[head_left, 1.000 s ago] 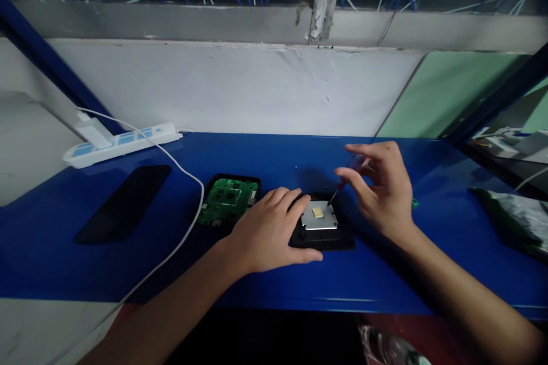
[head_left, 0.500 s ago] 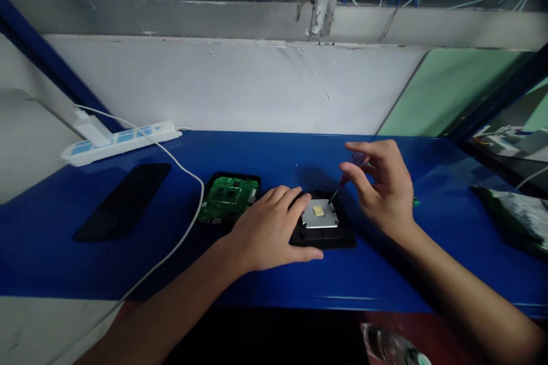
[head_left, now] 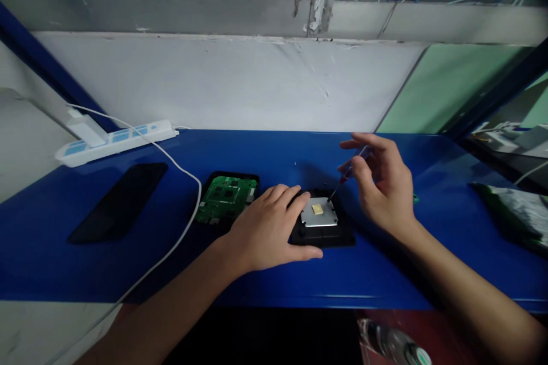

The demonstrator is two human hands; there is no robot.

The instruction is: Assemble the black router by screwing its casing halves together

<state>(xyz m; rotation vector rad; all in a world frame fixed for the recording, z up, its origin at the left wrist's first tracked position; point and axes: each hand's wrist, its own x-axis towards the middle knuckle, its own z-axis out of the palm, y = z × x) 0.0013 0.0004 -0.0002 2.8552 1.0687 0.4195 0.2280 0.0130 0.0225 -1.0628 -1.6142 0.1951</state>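
Right hand [head_left: 385, 188], fingers curled round screwdriver [head_left: 346, 172], masks its handle partly; left hand [head_left: 266, 232], loosely spread, hides left edge of case [head_left: 327, 236]

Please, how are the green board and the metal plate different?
The board is green, but the plate is silver with a yellow pad.
The board looks larger than the plate.
A screwdriver points at the plate's far right corner; no tool is at the board.
Both lie in black shells on the blue table.
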